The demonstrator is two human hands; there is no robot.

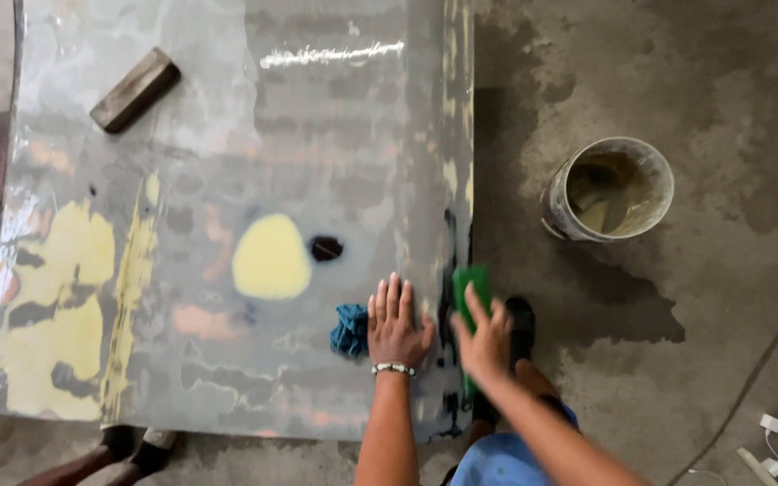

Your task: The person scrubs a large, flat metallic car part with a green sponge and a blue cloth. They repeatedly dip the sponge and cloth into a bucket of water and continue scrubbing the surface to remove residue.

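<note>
Gripping a green sanding pad point(471, 286), the right hand point(482, 340) presses it on the near right edge of the big gray car panel point(317, 126). Left hand point(396, 324) lies flat on the panel with fingers spread, holding nothing, and it touches a blue rag point(349, 329) just to its left. A yellow filler patch point(269, 257) and a black spot point(325, 247) sit a bit farther away. A dark sanding block point(134, 90) rests at the far left. A bucket point(609, 188) of murky water stands on the wet concrete floor point(722, 297), right of the panel.
</note>
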